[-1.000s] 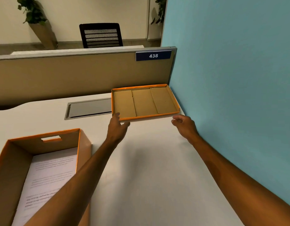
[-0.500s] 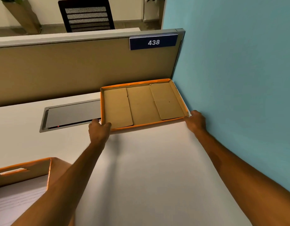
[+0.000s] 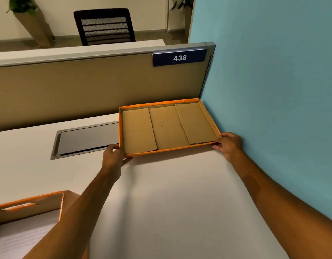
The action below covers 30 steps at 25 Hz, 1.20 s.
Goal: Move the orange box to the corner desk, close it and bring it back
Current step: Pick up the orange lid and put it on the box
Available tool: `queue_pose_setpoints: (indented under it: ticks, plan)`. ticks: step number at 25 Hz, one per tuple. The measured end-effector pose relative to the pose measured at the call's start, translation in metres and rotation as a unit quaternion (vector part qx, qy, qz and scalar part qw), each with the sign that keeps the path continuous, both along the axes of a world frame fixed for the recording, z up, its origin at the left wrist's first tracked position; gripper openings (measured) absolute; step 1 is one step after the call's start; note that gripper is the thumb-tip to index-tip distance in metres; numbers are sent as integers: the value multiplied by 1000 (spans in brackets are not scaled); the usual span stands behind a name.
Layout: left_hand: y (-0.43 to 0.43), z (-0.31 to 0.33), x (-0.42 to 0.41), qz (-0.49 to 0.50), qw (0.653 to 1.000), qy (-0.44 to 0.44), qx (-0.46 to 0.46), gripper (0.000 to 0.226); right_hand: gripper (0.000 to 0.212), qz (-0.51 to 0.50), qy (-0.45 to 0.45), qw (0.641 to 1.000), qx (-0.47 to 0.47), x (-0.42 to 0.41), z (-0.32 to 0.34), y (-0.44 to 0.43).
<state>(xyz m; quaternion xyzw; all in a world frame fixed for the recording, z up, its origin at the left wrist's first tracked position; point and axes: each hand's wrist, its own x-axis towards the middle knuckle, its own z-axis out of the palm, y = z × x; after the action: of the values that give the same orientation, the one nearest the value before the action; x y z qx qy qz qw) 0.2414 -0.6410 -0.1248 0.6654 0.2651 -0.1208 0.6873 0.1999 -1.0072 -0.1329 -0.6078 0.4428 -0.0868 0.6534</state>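
The orange box (image 3: 30,204) stands open at the lower left of the white desk (image 3: 170,202), with printed paper inside. Its lid (image 3: 168,128), orange-rimmed with a brown cardboard inside facing up, lies in the far right corner against the partition. My left hand (image 3: 112,157) grips the lid's near left corner, thumb on the rim and fingers under it. At the lid's near right corner my right hand (image 3: 229,144) holds the edge. The lid's near edge looks slightly raised off the desk.
A teal wall (image 3: 273,109) runs along the right side. A tan partition (image 3: 77,90) with a "438" sign (image 3: 179,57) closes the back. A grey cable flap (image 3: 86,139) is set into the desk left of the lid. A black chair (image 3: 105,25) stands beyond.
Both hands reached forward from just short of the lid and closed on its two near corners. The view moved closer, and the open box slid toward the lower left.
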Motion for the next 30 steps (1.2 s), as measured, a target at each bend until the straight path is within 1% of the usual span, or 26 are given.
queue_pose_setpoints:
  ticks: [2,5,6,8,10,11,13,15,17,19,20,21,22,23,24,25,27,28,30]
  plan:
    - [3,11,-8,5,998,-9,-63,30,21,-3,-17,999,31,-11,8,4]
    - [7,27,-24,39,985,-21,-168,52,23,-1,-42,997,72,-34,21,12]
    - [7,32,-31,55,977,-22,-204,55,23,-3,-49,995,82,-43,23,14]
    - [6,43,-49,76,961,-20,-265,50,21,-4,-59,994,97,-61,28,20]
    - [5,51,-70,67,952,-29,-298,37,22,-7,-70,992,108,-79,32,21]
    - [5,56,-83,57,947,-41,-314,35,23,-8,-78,990,118,-92,37,22]
    - [6,69,-107,50,938,-65,-338,35,25,-3,-93,987,131,-118,47,24]
    - [7,73,-113,64,937,-66,-337,37,29,2,-92,987,132,-128,48,23]
    - [8,83,-135,72,938,-66,-334,40,29,21,-91,988,119,-153,59,26]
    - [12,93,-156,78,937,-69,-334,46,25,38,-83,992,85,-173,70,31]
    - [14,98,-167,81,937,-71,-331,51,26,50,-69,996,41,-184,76,35]
    - [16,104,-179,88,938,-73,-329,55,29,68,-38,996,-48,-194,82,40]
    - [19,110,-191,95,938,-73,-326,58,34,83,-1,982,-172,-206,88,47]
    - [21,115,-202,100,937,-77,-325,59,38,94,9,951,-294,-219,94,57]
    - [24,120,-214,102,938,-85,-320,59,39,105,-24,910,-400,-232,99,68]
    - [27,125,-225,105,938,-94,-316,59,40,123,-80,867,-476,-246,104,82]
    - [31,132,-245,115,937,-103,-312,65,45,186,-162,784,-571,-266,109,111]
    - [33,136,-255,119,938,-106,-308,68,47,220,-181,741,-608,-274,111,124]
    - [38,144,-275,120,942,-109,-295,64,52,270,-207,652,-678,-287,112,148]
